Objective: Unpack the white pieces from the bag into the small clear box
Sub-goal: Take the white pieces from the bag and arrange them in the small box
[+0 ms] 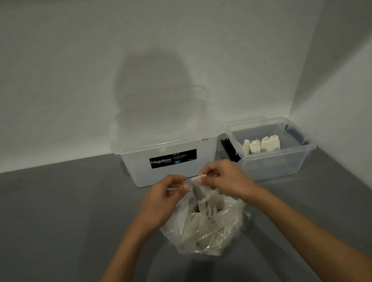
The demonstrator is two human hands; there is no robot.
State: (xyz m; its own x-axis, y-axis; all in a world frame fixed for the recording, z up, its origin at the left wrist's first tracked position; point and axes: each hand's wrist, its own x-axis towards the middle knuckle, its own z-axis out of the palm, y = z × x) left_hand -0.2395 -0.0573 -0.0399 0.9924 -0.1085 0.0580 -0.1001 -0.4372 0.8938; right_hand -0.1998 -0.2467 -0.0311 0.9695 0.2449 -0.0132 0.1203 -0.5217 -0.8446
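Above the crumpled clear plastic bag [207,232], left hand [164,195] and right hand [227,180] both pinch one flat white piece [200,192]; pulling apart could tear it.

The left hand [164,193] and right hand [227,179] are bare, as are both forearms [116,263].

White pieces [202,221] in bag [171,227], perhaps four in small clear box [275,165]

The grey surface [46,225] carries a lidded Megabox tub [135,169], a small clear box [275,165] and a bag [207,233].
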